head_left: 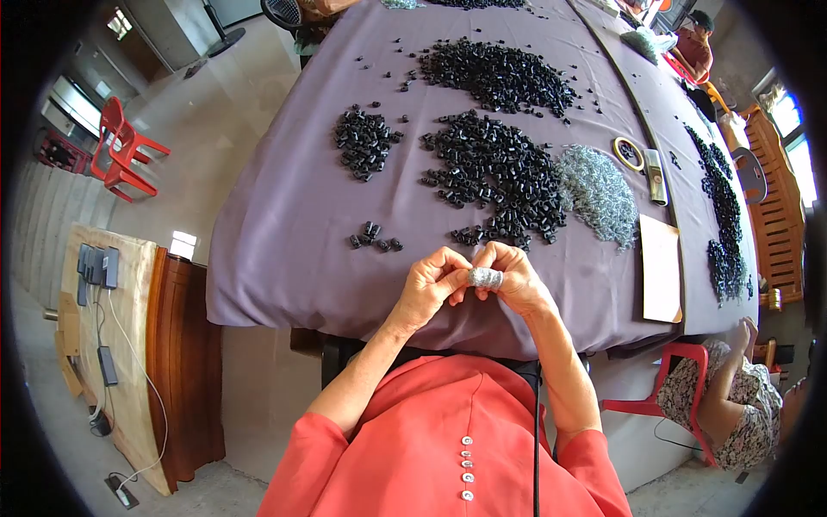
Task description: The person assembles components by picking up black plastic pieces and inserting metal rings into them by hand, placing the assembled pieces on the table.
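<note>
My left hand (428,286) and my right hand (517,283) meet just past the near edge of the table, fingertips together in a pinch. Whatever small thing lies between them is hidden by the fingers. A grey, silvery wrap (486,277) sits around what looks like my right thumb. Beyond my hands lies a big pile of small black pieces (500,172), with a heap of small clear or silvery pieces (600,194) touching its right side. Several loose black pieces (375,237) lie ahead of my left hand, and a smaller black pile (364,142) is farther back.
A purple-grey cloth (276,250) covers the table. Another black pile (495,76) lies farther back. To the right are a tape roll (628,153), a box-cutter-like tool (656,178) and a cardboard sheet (661,269). Other people sit along the right side, one on a red chair (668,388).
</note>
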Motion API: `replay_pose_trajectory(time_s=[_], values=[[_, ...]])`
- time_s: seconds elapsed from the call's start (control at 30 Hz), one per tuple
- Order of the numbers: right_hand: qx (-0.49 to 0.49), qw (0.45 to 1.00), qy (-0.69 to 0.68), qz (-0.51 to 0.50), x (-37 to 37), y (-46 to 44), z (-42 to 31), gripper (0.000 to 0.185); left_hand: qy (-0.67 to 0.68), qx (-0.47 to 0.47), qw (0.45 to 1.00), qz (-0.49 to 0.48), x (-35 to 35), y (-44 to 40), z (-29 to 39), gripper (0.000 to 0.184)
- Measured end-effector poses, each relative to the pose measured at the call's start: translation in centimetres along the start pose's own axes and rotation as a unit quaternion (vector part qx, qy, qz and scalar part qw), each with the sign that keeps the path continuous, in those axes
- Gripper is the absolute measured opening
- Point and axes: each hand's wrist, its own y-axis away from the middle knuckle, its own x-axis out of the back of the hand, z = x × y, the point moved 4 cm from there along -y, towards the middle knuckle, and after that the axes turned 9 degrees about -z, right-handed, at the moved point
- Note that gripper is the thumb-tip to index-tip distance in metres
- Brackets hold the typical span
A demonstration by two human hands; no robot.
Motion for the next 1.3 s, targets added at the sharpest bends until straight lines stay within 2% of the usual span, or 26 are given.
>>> replay_pose_trajectory(time_s=[0.4, 0.7, 0.8, 0.93, 1.1, 1.23, 1.3], values=[[0.011, 0.999, 0.031, -0.001, -0.4, 1.0, -0.2, 0.026, -0.022, 0.012, 0.999, -0.041, -0.3, 0.3, 0.2, 0.007], [-0.002, 0.998, 0.063, 0.019, -0.4, 1.7, -0.1, 0.025, -0.096, 0.035, 0.994, -0.036, -0.6, 0.4, 0.2, 0.007], [0.014, 0.999, 0.036, 0.029, -0.7, 2.0, 0.0, 0.026, -0.023, 0.029, 0.998, -0.044, -0.8, 0.3, 0.2, 0.007], [0.032, 0.998, 0.043, 0.030, -0.8, 2.2, 0.0, 0.029, -0.008, 0.029, 0.998, -0.054, -1.1, 0.3, 0.3, 0.007], [0.006, 0.996, 0.080, 0.037, -0.5, 2.0, 0.0, 0.028, 0.012, 0.045, 0.997, -0.061, -0.9, 0.1, 0.0, 0.010], [0.030, 0.999, 0.013, 0.030, -2.0, 1.3, -0.7, 0.022, 0.083, 0.057, 0.995, -0.016, -0.6, -0.2, -0.4, 0.017], [0.024, 0.997, 0.078, -0.001, -2.0, 1.3, -0.4, 0.018, 0.092, 0.078, 0.993, 0.012, -0.2, -0.1, -0.2, 0.021]])
